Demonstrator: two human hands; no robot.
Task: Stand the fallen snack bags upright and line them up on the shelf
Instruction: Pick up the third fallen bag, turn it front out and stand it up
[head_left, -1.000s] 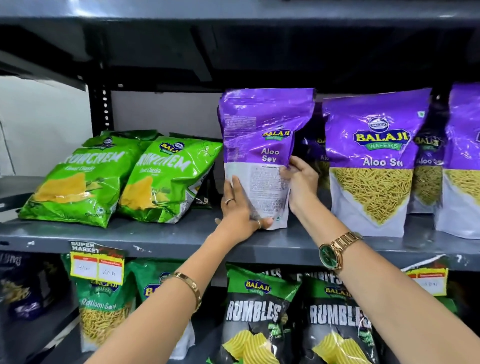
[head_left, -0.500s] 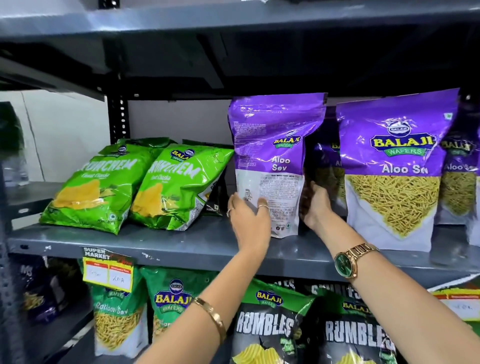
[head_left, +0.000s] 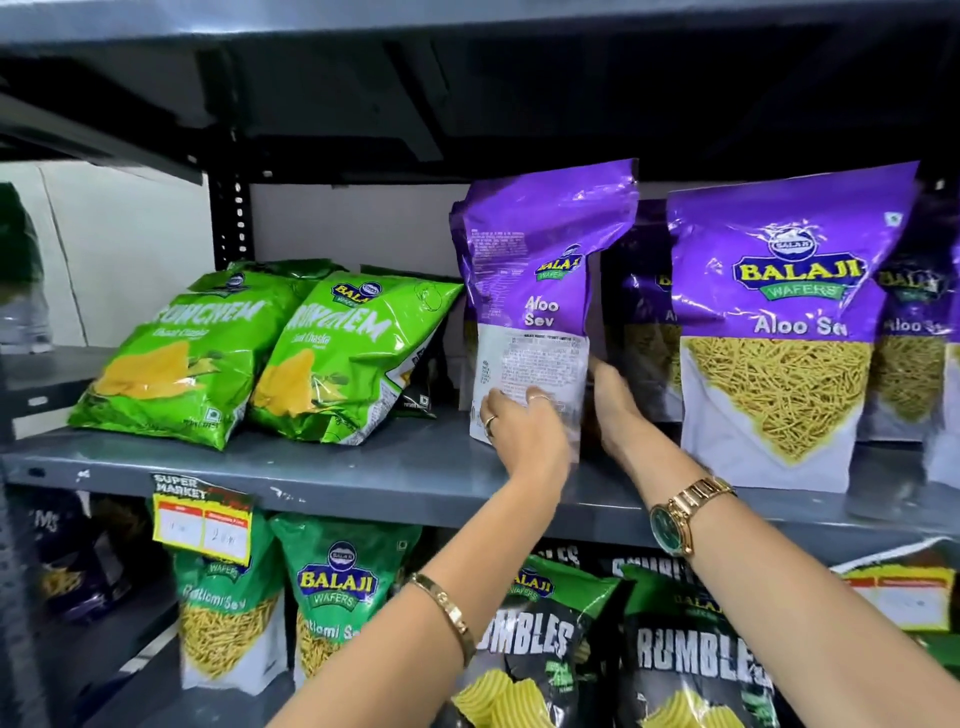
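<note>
A purple Aloo Sev bag (head_left: 540, 270) stands upright on the grey shelf (head_left: 322, 473) with its printed back facing me. My left hand (head_left: 519, 436) presses against its lower front, fingers spread on the white panel. My right hand (head_left: 615, 410) reaches along its right side, fingers behind the bag's edge. To the right stands another purple Aloo Sev bag (head_left: 779, 322), front out, with more purple bags behind it. Two green Crunchem bags (head_left: 171, 358) (head_left: 337, 358) lean back at the left of the same shelf.
The upper shelf board (head_left: 467, 21) hangs close above the bag tops. A price tag (head_left: 202, 525) clips to the shelf's front edge. Below stand green Ratlami Sev bags (head_left: 337, 587) and black Rumbles bags (head_left: 691, 660). A black upright post (head_left: 231, 218) stands behind the green bags.
The purple bag has been set down onto the shelf. My left hand slid lower onto its front, and my right hand moved from its front edge to behind its right side.
</note>
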